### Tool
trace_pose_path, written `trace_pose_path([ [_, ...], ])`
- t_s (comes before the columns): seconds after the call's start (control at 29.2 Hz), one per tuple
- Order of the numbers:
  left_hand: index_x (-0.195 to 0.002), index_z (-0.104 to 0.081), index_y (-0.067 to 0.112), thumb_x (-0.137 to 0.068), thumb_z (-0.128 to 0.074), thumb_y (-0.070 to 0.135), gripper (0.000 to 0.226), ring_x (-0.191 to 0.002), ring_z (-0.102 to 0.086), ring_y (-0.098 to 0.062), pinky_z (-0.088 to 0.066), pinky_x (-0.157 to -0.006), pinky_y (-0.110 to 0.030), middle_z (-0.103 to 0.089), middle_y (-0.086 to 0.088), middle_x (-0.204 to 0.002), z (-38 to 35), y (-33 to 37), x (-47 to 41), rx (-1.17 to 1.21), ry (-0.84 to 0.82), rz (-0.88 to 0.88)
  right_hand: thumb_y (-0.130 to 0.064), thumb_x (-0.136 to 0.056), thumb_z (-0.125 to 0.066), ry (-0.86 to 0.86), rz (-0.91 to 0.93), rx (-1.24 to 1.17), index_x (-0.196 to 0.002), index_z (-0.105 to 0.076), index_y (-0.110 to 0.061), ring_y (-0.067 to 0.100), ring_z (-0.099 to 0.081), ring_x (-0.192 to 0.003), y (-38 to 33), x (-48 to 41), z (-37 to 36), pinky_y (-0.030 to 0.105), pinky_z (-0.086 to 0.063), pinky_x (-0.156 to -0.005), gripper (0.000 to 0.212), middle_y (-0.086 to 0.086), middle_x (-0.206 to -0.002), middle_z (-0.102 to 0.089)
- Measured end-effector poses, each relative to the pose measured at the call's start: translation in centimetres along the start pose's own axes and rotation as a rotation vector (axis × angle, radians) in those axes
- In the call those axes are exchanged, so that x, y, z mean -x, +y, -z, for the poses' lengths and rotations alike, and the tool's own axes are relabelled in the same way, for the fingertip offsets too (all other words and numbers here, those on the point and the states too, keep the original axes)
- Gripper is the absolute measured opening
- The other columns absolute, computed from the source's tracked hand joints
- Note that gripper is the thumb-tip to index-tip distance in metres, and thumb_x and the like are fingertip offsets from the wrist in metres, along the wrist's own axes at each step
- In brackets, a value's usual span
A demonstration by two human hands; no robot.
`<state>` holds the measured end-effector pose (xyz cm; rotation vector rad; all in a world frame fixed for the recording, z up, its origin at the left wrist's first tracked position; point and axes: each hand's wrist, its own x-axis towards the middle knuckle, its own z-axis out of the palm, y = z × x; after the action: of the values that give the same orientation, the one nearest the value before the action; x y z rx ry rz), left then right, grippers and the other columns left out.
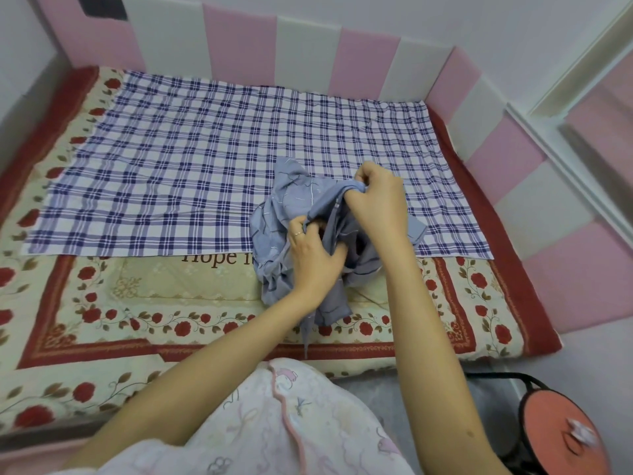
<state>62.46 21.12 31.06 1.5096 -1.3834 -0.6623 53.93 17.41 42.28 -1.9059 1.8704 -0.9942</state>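
The left hand (pixel 313 255) and the right hand (pixel 375 200) both grasp the crumpled grey-blue fabric garment (pixel 291 200), fingers curled into its folds. The garment hangs bunched between and below the hands. A flat blue-and-white checked cloth (pixel 171 159) lies beyond and left of them on a cream rose-patterned quilt (pixel 137 303), whose printed lettering the garment partly covers. A round orange-cushioned stool (pixel 561 437) stands right of the right forearm.

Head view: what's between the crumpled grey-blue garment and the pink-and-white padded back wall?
Head view: only the flat blue-and-white checked cloth lies between the garment and the wall; nothing rests on that stretch.
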Motion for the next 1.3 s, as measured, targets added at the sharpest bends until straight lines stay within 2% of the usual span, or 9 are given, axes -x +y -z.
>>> trace_pose_path([
  [0.1,-0.104,-0.058,0.001,-0.081,-0.044,0.05,0.056,-0.114,-0.038,-0.018,-0.041,-0.094,-0.036,-0.036,-0.004,-0.118,0.7,0.3,0.1,0.089,0.068,-0.08,-0.011,-0.075,-0.051,0.008,-0.004,0.003,-0.068,-0.043,-0.014,0.015,-0.03,-0.051,0.0,-0.7,0.8,0.029,-0.025,-0.047,0.011,-0.002,-0.055,-0.039],
  [0.17,-0.1,-0.058,0.006,-0.079,-0.046,0.054,0.054,-0.11,-0.037,-0.012,-0.041,-0.094,-0.036,-0.032,0.004,-0.113,0.9,0.8,-0.6,0.105,0.074,-0.046,-0.012,-0.074,-0.052,-0.002,0.005,0.009,-0.066,-0.042,-0.015,0.014,-0.031,-0.052,0.0,-0.8,0.9,0.03,-0.026,-0.048,0.013,-0.003,-0.055,-0.039],
  [0.31,-0.091,-0.054,0.008,-0.073,-0.052,0.046,0.043,-0.103,-0.045,-0.025,-0.046,-0.084,-0.045,-0.042,-0.004,-0.109,0.9,1.2,-2.2,0.0,0.094,-0.046,-0.013,-0.075,-0.055,-0.04,0.003,0.02,-0.064,-0.038,-0.019,0.014,-0.033,-0.052,0.0,-0.4,0.1,0.03,-0.027,-0.048,0.022,-0.003,-0.055,-0.039],
  [0.55,-0.083,-0.059,0.012,-0.074,-0.054,0.044,0.034,-0.099,-0.048,-0.024,-0.046,-0.084,-0.045,-0.041,0.001,-0.104,1.1,0.3,-2.9,0.163,0.084,-0.037,-0.015,-0.078,-0.061,-0.084,0.023,0.007,-0.069,-0.045,-0.015,0.013,-0.036,-0.053,0.9,-0.1,-0.4,0.03,-0.029,-0.048,0.019,-0.002,-0.058,-0.044],
  [0.72,-0.081,-0.057,0.011,-0.067,-0.058,0.026,0.021,-0.095,-0.049,-0.023,-0.046,-0.082,-0.046,-0.044,0.001,-0.1,1.2,0.6,-3.4,0.065,0.049,-0.048,-0.016,-0.079,-0.061,-0.1,0.018,-0.009,-0.063,-0.038,-0.02,0.014,-0.034,-0.053,1.4,0.2,-0.7,0.03,-0.029,-0.049,0.028,-0.002,-0.057,-0.043],
  [0.93,-0.093,-0.054,0.009,-0.071,-0.066,0.016,0.025,-0.1,-0.045,-0.027,-0.044,-0.082,-0.046,-0.045,-0.008,-0.108,0.4,0.2,-3.2,-0.1,-0.014,-0.074,-0.021,-0.077,-0.063,-0.051,0.009,-0.02,-0.07,-0.052,-0.007,0.014,-0.035,-0.053,1.4,0.3,-0.7,0.029,-0.028,-0.048,0.02,-0.001,-0.056,-0.044],
  [1.03,-0.089,-0.053,0.007,-0.073,-0.06,0.002,0.018,-0.091,-0.048,-0.027,-0.045,-0.07,-0.042,-0.046,-0.008,-0.104,0.5,-0.1,-3.7,-0.094,0.013,-0.084,-0.022,-0.077,-0.061,-0.047,0.002,-0.024,-0.064,-0.047,-0.014,0.012,-0.033,-0.052,1.4,0.4,-0.7,0.028,-0.027,-0.048,0.021,-0.004,-0.054,-0.041],
  [1.13,-0.081,-0.046,0.011,-0.069,-0.052,-0.011,0.026,-0.079,-0.042,-0.019,-0.034,-0.054,-0.031,-0.04,-0.001,-0.099,1.5,-0.6,-3.8,-0.059,0.035,-0.097,-0.018,-0.079,-0.059,-0.007,-0.018,-0.064,-0.062,-0.041,-0.022,0.011,-0.033,-0.052,1.7,0.5,-0.3,0.029,-0.027,-0.05,0.025,-0.006,-0.053,-0.04],
  [1.3,-0.087,-0.049,0.01,-0.071,-0.05,-0.009,0.024,-0.077,-0.046,-0.02,-0.038,-0.051,-0.034,-0.042,0.003,-0.094,3.3,-3.5,-2.7,-0.129,-0.03,-0.157,-0.013,-0.08,-0.056,0.038,-0.022,-0.083,-0.071,-0.048,-0.014,0.013,-0.035,-0.054,2.4,0.2,0.9,0.029,-0.029,-0.05,0.013,-0.004,-0.057,-0.042],
])
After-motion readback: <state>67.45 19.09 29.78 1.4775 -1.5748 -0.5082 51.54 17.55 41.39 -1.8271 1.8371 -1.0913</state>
